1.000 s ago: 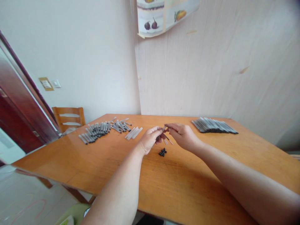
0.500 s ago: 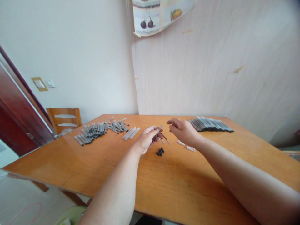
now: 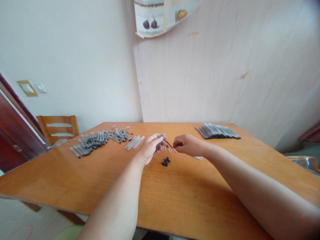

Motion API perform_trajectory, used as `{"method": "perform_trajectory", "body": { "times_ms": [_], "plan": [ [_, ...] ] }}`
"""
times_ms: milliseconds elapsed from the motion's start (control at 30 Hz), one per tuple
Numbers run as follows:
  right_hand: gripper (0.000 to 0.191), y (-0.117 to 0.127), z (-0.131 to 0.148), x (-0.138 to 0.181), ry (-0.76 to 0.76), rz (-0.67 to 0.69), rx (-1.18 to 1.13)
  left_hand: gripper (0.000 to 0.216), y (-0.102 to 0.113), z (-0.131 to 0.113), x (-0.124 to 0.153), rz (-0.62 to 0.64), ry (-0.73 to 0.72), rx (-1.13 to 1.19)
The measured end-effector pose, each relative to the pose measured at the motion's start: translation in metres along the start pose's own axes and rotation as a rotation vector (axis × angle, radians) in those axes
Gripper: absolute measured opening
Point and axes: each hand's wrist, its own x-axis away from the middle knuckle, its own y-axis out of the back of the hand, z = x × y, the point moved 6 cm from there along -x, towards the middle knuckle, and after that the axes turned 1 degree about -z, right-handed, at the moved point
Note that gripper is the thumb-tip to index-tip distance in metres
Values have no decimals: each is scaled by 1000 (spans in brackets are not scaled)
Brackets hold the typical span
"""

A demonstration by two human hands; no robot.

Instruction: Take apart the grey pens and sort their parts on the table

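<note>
My left hand [image 3: 151, 146] is closed round a slim pen barrel [image 3: 164, 134], whose pale, see-through end sticks up past the thumb; a dark part shows lower in the grip. Just to its right is my right hand [image 3: 186, 145], fingers curled down and pressed together beside the tail of a thin pen refill [image 3: 169, 144]. What its fingertips hold, if anything, is hidden. A few short, pale refill ends [image 3: 169, 150] show on the table between the hands. Nearer me lies a small heap of black pen caps [image 3: 165, 162].
Many grey pens with black ends [image 3: 93, 141] lie loosely at the left, with several pale empty tubes [image 3: 135, 142] beside them. At the back right is a neat row of pens [image 3: 217, 131]. White slips [image 3: 198, 158] lie partly behind my right hand on the wooden table [image 3: 175, 200].
My right hand has come down and towards the left hand, its fingers curling from half open to closed beside the refill. My left hand keeps its hold. The view has turned slightly right.
</note>
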Motion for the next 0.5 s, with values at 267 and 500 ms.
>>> {"method": "perform_trajectory", "body": {
  "times_ms": [267,500],
  "plan": [
    [12,-36,17,5,91,143,36,29,2,2,-1,2,-1,-13],
    [15,-44,17,5,13,153,132,28,2,3,-1,3,6,1]
  ]
}}
